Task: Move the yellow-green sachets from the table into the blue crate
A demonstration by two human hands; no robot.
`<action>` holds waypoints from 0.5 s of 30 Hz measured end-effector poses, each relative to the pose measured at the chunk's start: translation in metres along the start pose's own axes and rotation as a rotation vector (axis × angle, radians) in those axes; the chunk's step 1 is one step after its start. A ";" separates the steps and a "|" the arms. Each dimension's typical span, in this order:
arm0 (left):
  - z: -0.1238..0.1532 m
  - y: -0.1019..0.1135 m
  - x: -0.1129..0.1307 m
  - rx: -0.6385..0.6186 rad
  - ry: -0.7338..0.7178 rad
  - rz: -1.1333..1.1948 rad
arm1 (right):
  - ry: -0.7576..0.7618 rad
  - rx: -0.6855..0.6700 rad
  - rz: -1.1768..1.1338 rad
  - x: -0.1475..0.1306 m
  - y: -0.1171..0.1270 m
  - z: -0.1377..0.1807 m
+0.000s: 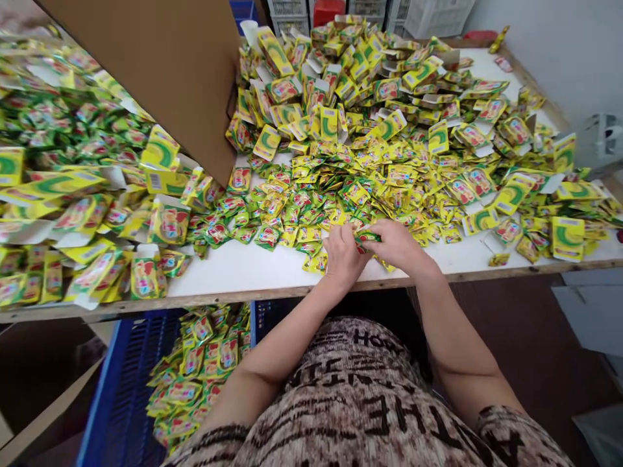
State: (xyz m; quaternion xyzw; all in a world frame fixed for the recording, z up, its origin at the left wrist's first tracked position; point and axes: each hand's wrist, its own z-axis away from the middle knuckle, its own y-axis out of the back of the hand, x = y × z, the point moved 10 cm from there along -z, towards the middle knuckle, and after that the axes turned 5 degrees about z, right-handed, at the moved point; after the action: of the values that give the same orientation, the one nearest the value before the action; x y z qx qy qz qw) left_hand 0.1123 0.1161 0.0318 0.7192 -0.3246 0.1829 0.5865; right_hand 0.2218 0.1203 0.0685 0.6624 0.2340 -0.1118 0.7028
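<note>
My left hand [342, 255] and my right hand [396, 243] meet near the front edge of a white table [253, 269]. Together they pinch a small stack of yellow-green sachets [366, 237] between the fingers. Both hands are closed on it. Just beyond them lies a wide heap of loose sachets [341, 188] of the same kind. Flat and half-folded yellow cartons [389, 84] are piled further back and to the left.
A brown cardboard box [165, 65] tilts over the table at the upper left. Below the table's edge at my left stands a blue crate [121, 395] with several sachets [195, 370] in it. White crates [428, 13] stand behind the table.
</note>
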 end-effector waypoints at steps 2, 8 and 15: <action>0.005 -0.004 0.000 -0.070 0.011 0.158 | 0.025 -0.079 -0.028 0.003 0.001 0.005; 0.015 -0.020 -0.017 -0.330 0.233 0.978 | 0.059 0.154 -0.276 0.005 0.033 0.006; 0.028 -0.026 -0.031 -0.376 0.346 1.250 | 0.377 -0.076 -0.038 -0.031 -0.015 0.011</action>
State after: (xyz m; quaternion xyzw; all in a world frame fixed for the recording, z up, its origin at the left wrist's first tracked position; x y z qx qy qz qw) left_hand 0.1042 0.0999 -0.0136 0.2419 -0.6074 0.5409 0.5291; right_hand 0.1902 0.1036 0.0698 0.6402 0.3780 0.0096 0.6687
